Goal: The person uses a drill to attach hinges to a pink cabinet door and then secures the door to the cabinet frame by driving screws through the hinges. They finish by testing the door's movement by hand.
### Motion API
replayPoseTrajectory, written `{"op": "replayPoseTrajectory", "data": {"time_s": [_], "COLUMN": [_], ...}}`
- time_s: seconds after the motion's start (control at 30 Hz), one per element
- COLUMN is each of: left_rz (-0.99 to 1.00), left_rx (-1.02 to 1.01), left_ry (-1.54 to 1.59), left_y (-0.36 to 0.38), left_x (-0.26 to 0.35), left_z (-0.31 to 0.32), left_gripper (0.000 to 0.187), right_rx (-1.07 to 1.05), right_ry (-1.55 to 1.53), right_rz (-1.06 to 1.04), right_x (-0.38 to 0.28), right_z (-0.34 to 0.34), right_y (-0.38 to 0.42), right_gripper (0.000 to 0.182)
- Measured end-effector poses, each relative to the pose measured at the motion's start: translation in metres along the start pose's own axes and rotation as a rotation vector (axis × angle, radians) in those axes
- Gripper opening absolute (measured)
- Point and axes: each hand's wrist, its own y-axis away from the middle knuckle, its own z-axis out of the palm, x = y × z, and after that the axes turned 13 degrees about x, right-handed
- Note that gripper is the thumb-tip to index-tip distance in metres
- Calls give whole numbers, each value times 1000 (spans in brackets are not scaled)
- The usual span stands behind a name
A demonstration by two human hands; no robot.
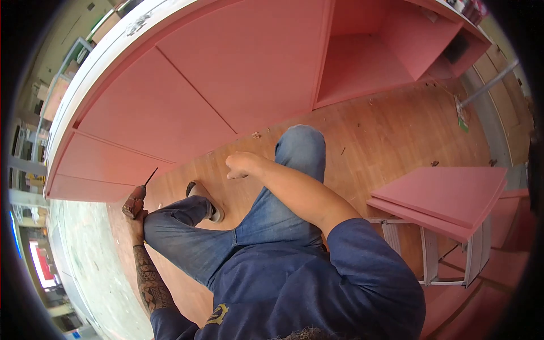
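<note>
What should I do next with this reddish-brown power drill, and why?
Probably bring your bare, curled right hand over to steady the reddish-brown power drill: only your bare left hand grips it, its long, thin dark bit points away from you, and your right hand is well apart from it.

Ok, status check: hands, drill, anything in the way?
Left hand gripping drill, bit toward pink cupboard. Right hand out over floor, grip unclear. Pink boards off right, clear of both hands.
</note>
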Motion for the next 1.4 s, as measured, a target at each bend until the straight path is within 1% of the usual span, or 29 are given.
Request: {"op": "replayPoseTrajectory", "data": {"time_s": [0.13, 0.2, 0.23, 0.27, 0.33, 0.37, 0.4, 0.47, 0.5, 0.53, 0.6, 0.63, 0.67, 0.7, 0.73, 0.77, 0.8, 0.83, 0.87, 0.9, 0.93, 1.0, 1.07, 1.1, 1.17, 1.23, 1.3, 1.33, 1.4], "left_rz": [79, 37, 26, 44, 27, 93, 75, 117, 133, 121, 191, 151, 206, 208, 208, 217, 163, 110, 27, 22, 16, 20, 27, -12, 0, 12, 10, 8, 70], "left_rx": [4, 13, -2, -15, 2, 14, 7, 26, -6, -75, -110, -158, -171, -173, -170, -175, -132, -88, -86, -74, -61, -61, -36, -32, -21, 0, -9, 14, -11], "left_ry": [15, -3, -12, -25, -123, -94, -115, -221, -282, -207, -292, -286, -95, -150, -207, -224, -211, -198, -225, -226, -224, -245, -147, -205, -234, -254, -261, -248, -249], "left_y": [5, 6, 6, 6, 3, 3, 4, 1, -3, 0, 12, 4, 34, 30, 29, 25, 18, 18, 26, 29, 28, 26, 25, 22, 17, 19, 20, 17, 7], "left_x": [8, 15, 20, 25, 24, 22, 27, 26, 24, 30, 51, 42, 88, 86, 81, 66, 44, 55, 64, 65, 63, 57, 52, 53, 52, 55, 59, 54, 45], "left_z": [1, 0, -2, -4, -4, -3, -4, -8, -11, -10, -7, -13, 8, 5, 0, -7, -15, -14, -16, -15, -16, -20, -21, -23, -21, -17, -13, -15, -15], "left_gripper": [43, 43, 45, 45, 45, 46, 48, 53, 57, 57, 60, 63, 63, 62, 62, 62, 62, 63, 64, 65, 65, 66, 62, 61, 61, 61, 57, 57, 55], "right_rx": [81, 126, 142, 122, 119, 93, 67, 65, 48, 62, 14, 29, -28, -85, -77, -6, 66, 76, 37, -2, 7, -57, -79, -105, -78, -48, -108, -106, -85], "right_ry": [-62, -82, -98, -74, -74, -58, -42, -35, -11, -27, -7, -28, -1, 27, 7, -12, -29, -46, -90, -133, -144, -70, -57, -34, -51, -56, -15, 6, -56], "right_rz": [-11, -43, -36, -17, 12, 10, 6, -6, -23, -19, -45, -35, -29, -28, -26, -108, -191, -193, -186, -180, -181, -183, -203, -219, -230, -247, -221, -236, -202], "right_x": [-6, -8, -13, -18, -27, -32, -39, -48, -52, -56, -63, -68, -73, -76, -78, -79, -82, -88, -95, -101, -107, -119, -123, -124, -124, -122, -121, -120, -112], "right_z": [-12, -13, -15, -17, -22, -23, -23, -14, -7, 3, 16, 15, 14, 15, 20, 28, 35, 41, 45, 48, 50, 56, 72, 73, 79, 75, 65, 55, 37], "right_y": [9, 6, 3, -1, -4, -3, -3, -9, -15, -23, -39, -43, -46, -47, -47, -50, -52, -57, -63, -67, -72, -80, -104, -108, -114, -107, -97, -86, -65], "right_gripper": [44, 38, 38, 31, 34, 34, 35, 37, 39, 39, 42, 42, 42, 41, 41, 41, 41, 41, 40, 40, 40, 37, 38, 39, 40, 40, 38, 38, 44]}}
